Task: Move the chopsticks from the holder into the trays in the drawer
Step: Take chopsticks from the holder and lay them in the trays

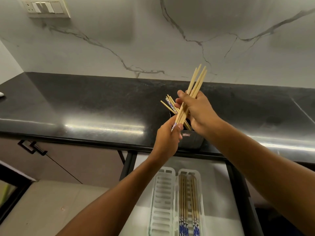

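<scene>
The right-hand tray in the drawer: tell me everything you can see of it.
The right-hand tray is a long, narrow, white, plastic-looking tray with rounded corners and a slotted bottom. It lies flat in the open drawer, lengthwise front to back, side by side with an identical tray that looks empty. Several chopsticks lie in it lengthwise, their blue-and-white patterned ends nearest the camera. Neither of the hands touches it.

Pale wooden chopsticks (196,86), glossy black stone countertop (85,106)
</scene>
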{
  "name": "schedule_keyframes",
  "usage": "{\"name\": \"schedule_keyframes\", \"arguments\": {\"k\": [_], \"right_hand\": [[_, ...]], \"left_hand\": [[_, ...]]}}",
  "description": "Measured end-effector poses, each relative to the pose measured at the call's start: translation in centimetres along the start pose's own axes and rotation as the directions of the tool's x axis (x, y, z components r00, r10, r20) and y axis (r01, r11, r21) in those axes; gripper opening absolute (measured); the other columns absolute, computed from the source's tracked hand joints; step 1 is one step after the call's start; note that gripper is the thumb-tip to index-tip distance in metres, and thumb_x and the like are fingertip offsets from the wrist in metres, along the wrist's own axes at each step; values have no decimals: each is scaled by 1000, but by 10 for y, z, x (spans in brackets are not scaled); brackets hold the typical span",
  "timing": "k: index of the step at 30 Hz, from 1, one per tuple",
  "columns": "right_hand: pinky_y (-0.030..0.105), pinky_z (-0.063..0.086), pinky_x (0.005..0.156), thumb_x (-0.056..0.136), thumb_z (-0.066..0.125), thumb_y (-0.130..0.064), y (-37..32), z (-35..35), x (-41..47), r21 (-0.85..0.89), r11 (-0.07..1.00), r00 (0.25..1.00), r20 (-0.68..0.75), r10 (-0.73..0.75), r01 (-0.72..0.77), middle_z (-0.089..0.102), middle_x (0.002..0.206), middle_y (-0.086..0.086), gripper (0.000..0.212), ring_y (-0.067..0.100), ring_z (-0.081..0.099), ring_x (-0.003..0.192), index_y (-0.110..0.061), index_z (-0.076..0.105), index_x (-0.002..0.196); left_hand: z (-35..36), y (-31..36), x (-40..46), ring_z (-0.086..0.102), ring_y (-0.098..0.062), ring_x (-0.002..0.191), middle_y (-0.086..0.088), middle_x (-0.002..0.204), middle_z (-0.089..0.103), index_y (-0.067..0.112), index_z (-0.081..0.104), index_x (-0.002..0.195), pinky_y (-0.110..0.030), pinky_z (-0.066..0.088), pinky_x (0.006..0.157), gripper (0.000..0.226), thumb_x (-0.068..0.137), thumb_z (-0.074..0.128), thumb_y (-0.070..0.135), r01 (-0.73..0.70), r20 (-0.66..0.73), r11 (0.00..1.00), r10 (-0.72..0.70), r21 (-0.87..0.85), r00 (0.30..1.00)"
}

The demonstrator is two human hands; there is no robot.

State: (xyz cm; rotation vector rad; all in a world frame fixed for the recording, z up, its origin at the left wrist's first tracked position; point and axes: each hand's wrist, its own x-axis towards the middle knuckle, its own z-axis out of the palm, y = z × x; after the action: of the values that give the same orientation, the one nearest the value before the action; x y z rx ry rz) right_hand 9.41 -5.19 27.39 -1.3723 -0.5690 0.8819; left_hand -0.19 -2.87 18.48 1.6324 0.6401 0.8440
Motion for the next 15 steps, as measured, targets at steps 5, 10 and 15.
{"name": "schedule_keyframes", "arguments": {"k": [5,10,15], "right_hand": [[28,56,82,100,43,-23,29,11,-8,-88,993,991,-98,-86,78,58,82,2,15,10,59,74,-14,51,110],[18,52,65,101,40,-18,59,11,-15,-194,963,982,38,-185,189,51,77,1,9,6,50,67,-16,49,103],[15,50,58,101,39,-14,82,-1,-22,-263,947,968,217,-128,184,49,71,1,10,8,50,61,-13,48,96]], "left_hand": [[8,-20,-15,53,-9,67,5,78,55,39,48,91,-22,48,64,30,101,39,12,17,2,995,-18,97,1000],[-2,-34,-27,58,-1,69,6,79,58,31,52,89,-18,49,63,23,99,45,12,70,101,996,-75,55,992],[-39,-50,-30,66,-23,98,-13,102,67,9,62,108,-33,56,86,17,96,52,16,208,398,964,-259,168,880]]}}
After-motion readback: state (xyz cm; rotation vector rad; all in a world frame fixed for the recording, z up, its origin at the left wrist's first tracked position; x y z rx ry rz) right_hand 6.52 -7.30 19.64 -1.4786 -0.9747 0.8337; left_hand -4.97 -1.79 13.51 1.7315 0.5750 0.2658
